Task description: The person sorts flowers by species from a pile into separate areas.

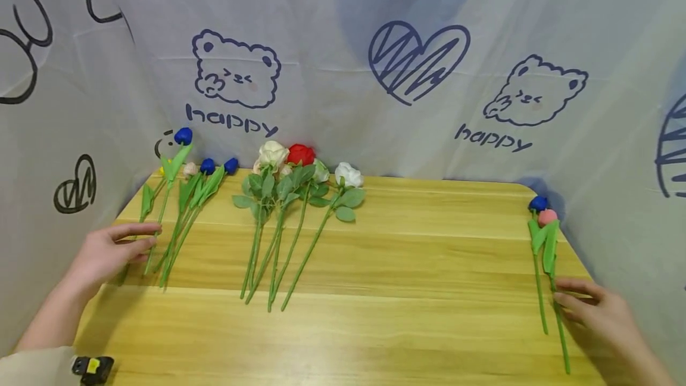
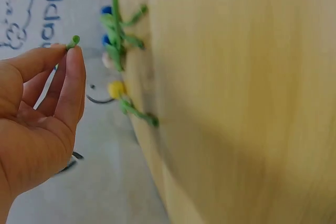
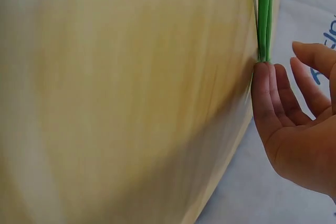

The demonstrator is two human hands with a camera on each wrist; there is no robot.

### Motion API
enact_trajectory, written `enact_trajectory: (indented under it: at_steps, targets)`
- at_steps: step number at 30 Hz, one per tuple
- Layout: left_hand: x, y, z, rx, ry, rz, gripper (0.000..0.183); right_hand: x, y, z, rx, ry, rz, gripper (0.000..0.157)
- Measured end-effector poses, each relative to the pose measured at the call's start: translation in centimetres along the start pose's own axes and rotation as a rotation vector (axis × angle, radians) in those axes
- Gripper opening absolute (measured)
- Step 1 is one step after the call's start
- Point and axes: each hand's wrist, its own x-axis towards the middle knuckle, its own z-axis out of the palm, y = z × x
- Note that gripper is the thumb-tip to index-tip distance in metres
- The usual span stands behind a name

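At the left of the table, my left hand pinches the green stem of a blue artificial tulip between thumb and fingertips. In the left wrist view the stem's cut end pokes out just past the fingertips, raised off the tabletop. My right hand is at the table's right edge, its fingertips against or right beside the stem of a pink tulip. Its thumb stands apart from the stem in the right wrist view. Another blue tulip lies alongside the pink one.
Several tulips, two with blue heads, lie beside the left hand, with a yellow flower further left. Several roses, among them a red rose and a white rose, lie at the back middle. Printed cloth surrounds the wooden table.
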Motion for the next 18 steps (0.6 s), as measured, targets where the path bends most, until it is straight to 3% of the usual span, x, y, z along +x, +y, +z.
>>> enact_trajectory:
  at_steps: [4,9,14,18]
  targets:
    - [0.7,-1.2,-1.1,0.005,-0.024,-0.004,0.043,0.0,0.7,-0.2,-0.046,0.006,-0.006,0.065]
    - [1.2,-2.2,-1.5,-0.003,-0.050,-0.021,0.041,-0.4,0.7,-0.5,-0.103,-0.057,-0.024,0.060]
    - [1.6,-3.3,-1.6,-0.106,-0.106,-0.023,0.034,-0.7,0.4,-0.7,-0.117,-0.101,-0.063,0.048]
    - [1.8,-3.9,-1.4,-0.171,-0.123,-0.023,0.027,-0.7,0.1,-0.5,-0.167,-0.080,-0.078,0.044]
